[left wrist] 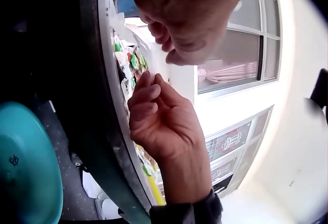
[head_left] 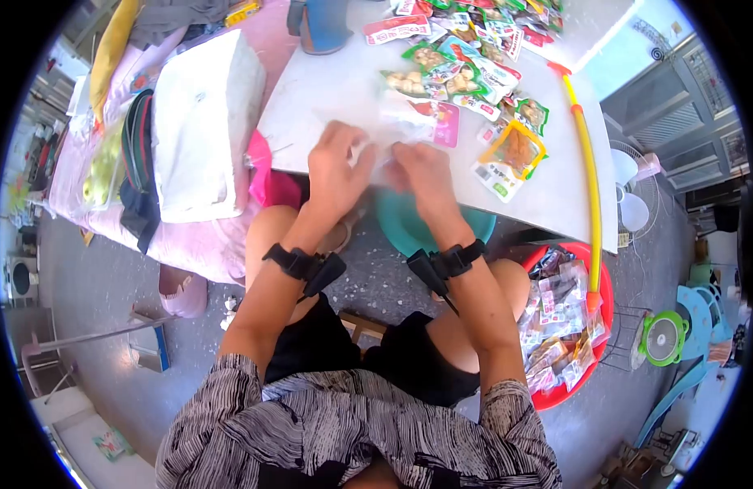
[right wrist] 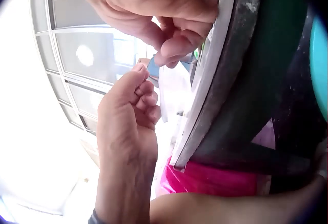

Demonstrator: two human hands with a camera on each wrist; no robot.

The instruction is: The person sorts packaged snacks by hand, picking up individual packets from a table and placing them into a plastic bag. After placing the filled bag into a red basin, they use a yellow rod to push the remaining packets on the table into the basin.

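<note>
Both hands are raised over the table's near edge, close together. The left hand has curled fingers with thumb and fingertips pinching thin, translucent plastic. Facing it, the right hand, blurred in the head view, pinches the same film with thumb and fingers. In the left wrist view the right hand has its fingertips together; the right wrist view shows the left hand similarly bent. Just beyond the hands lies a clear packet with a pink label. The film's full outline cannot be made out.
Many snack packets and a yellow-edged packet lie on the white table. A yellow tube runs along its right side. Below are a teal basin and a red basin of packets. White foam lies left.
</note>
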